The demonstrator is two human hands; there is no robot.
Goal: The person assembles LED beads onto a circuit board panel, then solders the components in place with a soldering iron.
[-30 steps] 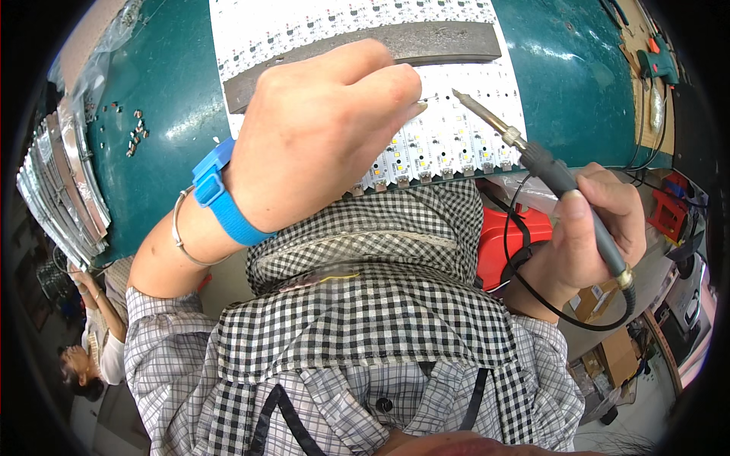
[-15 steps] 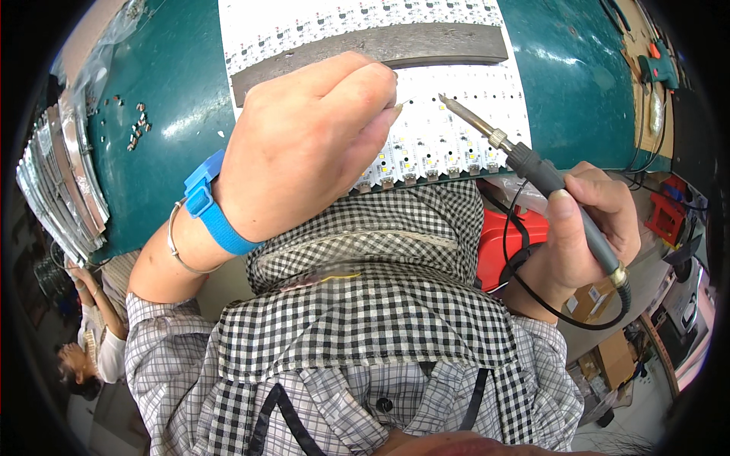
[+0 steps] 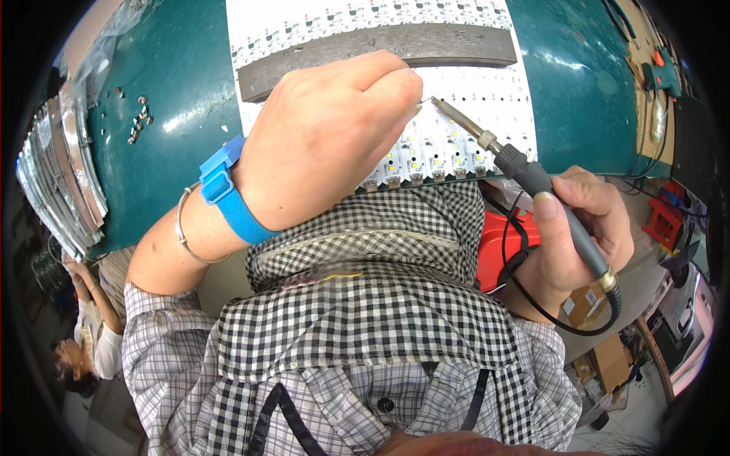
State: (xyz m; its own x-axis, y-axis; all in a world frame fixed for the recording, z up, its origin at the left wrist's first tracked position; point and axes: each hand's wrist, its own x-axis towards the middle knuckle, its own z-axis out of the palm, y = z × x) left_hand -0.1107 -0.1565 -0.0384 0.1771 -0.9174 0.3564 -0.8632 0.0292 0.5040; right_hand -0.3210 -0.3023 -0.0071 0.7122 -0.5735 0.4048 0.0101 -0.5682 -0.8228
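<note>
My right hand [image 3: 589, 220] is wrapped round the grey handle of a soldering iron [image 3: 528, 173], its metal tip pointing up and left over a white circuit board panel [image 3: 521, 114]. My left hand [image 3: 334, 125], a blue strap on its wrist, is closed in a pinch above the panel. From its fingertips pokes a short thin solder wire [image 3: 426, 101], its end right at the iron's tip; whether they touch I cannot tell. The panel bears rows of small yellow LEDs and metal connectors along its near edge. My left hand covers part of it.
A dark flat bar [image 3: 464, 45] lies across the panel. The green table mat [image 3: 182, 76] carries small loose components [image 3: 139, 120] at left, beside stacked strips [image 3: 57, 178]. A green-handled tool [image 3: 661, 74] is at far right. Another person [image 3: 95, 342] sits at lower left.
My left hand has moved right with the solder wire, up to the iron's tip. The iron has shifted slightly left, and the panel with the bar has slid a little right.
</note>
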